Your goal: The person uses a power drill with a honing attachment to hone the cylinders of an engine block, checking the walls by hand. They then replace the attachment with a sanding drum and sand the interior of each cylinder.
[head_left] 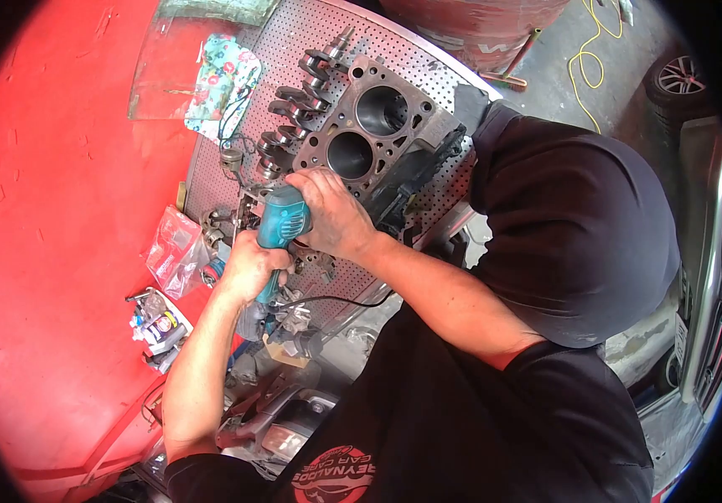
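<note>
My left hand (pixel 252 264) is wrapped around the grip of a teal corded power drill (pixel 285 216). My right hand (pixel 331 211) presses on the drill's rear housing, its fingers curled over the top. The drill's front end is hidden, pointing down at a metal engine part (pixel 249 208) mostly covered by my hands. Just beyond lies an engine block (pixel 408 126) with two large open bores visible. A crankshaft (pixel 294 109) rests along its left side. A black cord (pixel 327 298) trails from below the drill's grip.
Everything sits on a perforated metal table (pixel 273 50). To its left is a red panel (pixel 59 210) with a plastic bag (pixel 176 251) and small bottles (pixel 160 327). A glass pane (pixel 168 67) and a floral cloth (pixel 225 80) lie at top. A dark rounded cloth shape (pixel 579 226) fills the right.
</note>
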{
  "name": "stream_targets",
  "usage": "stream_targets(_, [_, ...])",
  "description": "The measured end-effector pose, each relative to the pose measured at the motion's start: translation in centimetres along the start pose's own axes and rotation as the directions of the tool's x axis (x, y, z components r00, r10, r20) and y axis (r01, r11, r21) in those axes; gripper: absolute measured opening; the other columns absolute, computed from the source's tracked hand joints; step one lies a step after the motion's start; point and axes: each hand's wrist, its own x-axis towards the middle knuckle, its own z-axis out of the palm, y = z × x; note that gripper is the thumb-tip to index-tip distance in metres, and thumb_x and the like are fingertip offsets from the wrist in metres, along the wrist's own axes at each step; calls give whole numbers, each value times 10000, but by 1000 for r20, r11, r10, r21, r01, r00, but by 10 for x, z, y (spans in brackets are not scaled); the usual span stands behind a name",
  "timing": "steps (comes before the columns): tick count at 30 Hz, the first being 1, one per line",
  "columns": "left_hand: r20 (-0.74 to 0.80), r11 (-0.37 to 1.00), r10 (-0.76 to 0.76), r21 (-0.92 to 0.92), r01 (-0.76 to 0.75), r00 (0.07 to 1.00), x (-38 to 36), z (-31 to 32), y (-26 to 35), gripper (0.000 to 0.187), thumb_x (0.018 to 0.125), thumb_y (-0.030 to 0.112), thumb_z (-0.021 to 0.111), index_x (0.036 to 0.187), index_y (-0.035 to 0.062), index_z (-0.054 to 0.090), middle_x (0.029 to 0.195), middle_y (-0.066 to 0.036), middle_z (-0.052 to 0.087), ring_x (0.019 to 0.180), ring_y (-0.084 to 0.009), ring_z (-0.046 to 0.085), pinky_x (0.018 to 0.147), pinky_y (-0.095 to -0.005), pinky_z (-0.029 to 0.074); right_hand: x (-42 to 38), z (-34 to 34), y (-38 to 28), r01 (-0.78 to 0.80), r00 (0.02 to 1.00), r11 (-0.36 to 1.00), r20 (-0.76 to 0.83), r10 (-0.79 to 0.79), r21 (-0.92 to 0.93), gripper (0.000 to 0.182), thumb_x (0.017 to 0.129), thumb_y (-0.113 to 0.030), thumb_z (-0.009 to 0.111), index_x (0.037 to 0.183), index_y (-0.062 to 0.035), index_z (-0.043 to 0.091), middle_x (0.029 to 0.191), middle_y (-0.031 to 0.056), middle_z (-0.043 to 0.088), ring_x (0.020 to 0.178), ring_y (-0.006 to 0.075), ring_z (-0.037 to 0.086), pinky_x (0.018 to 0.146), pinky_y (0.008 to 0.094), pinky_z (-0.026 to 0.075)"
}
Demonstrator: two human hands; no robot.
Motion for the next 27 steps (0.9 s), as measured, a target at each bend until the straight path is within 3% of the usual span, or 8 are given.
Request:
stream_targets(6, [9, 1000, 20, -15, -20, 1000, 5, 1, -4, 214, 702, 19, 641, 903, -48, 667, 715, -127, 679, 546, -192, 625, 534, -323, 509, -1, 1, 2, 34, 999, 999, -12, -34, -8, 920, 547, -86, 888, 1344, -35, 432, 1248, 189, 551, 1205, 399, 542, 1088, 497, 411])
stream_targets(9, [-3, 1000, 11, -1, -11, 1000, 1, 2, 0, 161, 703, 40, 640, 834, -43, 681, 704, -106, 687, 560, -171, 624, 558, -317, 497, 0, 0, 0, 36, 999, 999, -18, -36, -5, 909, 551, -88, 884, 1340, -32, 436, 1236, 189, 556, 1191, 400, 548, 1067, 501, 419])
stream_targets(14, [7, 996, 62, -59, -62, 998, -23, -12, 1, 204, 694, 35, 645, 881, -42, 677, 718, -105, 677, 568, -168, 617, 558, -306, 497, 6, 8, -20, 77, 995, 997, -58, -79, -29, 822, 570, -128, 863, 1302, -14, 506, 1224, 175, 571, 1191, 370, 559, 1105, 503, 392])
stream_targets(18, [-38, 993, 57, -99, -61, 998, -59, -21, 8, 228, 683, 19, 621, 898, -41, 668, 714, -105, 667, 582, -167, 619, 565, -299, 497, 13, 6, -49, 135, 989, 991, -53, -136, -24, 860, 544, -147, 868, 1318, -23, 514, 1206, 161, 574, 1155, 343, 568, 1083, 501, 399])
stream_targets(21, [-70, 996, 54, -68, -59, 996, -77, -28, 12, 286, 662, 34, 618, 935, -42, 659, 728, -108, 660, 583, -171, 617, 569, -294, 502, 16, 7, -64, 171, 983, 985, -68, -169, 21, 923, 492, -127, 877, 1325, -27, 492, 1199, 174, 580, 1134, 371, 584, 1016, 521, 430])
stream_targets(22, [-89, 997, 43, -65, -49, 995, -84, -29, 16, 312, 643, 51, 625, 941, -38, 649, 735, -114, 655, 576, -177, 613, 564, -297, 505, 18, 4, -69, 176, 984, 984, -27, -176, -2, 859, 540, -139, 861, 1323, -10, 532, 1200, 159, 570, 1125, 339, 569, 1043, 500, 409])
stream_targets(26, [-120, 996, 51, -62, -59, 991, -99, -34, 20, 334, 613, 75, 628, 922, -51, 641, 715, -129, 640, 566, -191, 611, 559, -305, 511, 23, 3, -82, 213, 976, 977, -50, -212, 8, 800, 611, -127, 803, 1343, 21, 514, 1154, 169, 564, 1088, 343, 564, 1031, 499, 406])
stream_targets(27, [-119, 996, 58, -66, -66, 991, -102, -36, 20, 331, 612, 74, 626, 917, -54, 641, 709, -130, 638, 566, -193, 611, 559, -306, 512, 24, 3, -86, 212, 976, 977, -56, -211, 19, 852, 569, -125, 827, 1346, 7, 503, 1171, 170, 562, 1098, 354, 565, 1022, 508, 410])
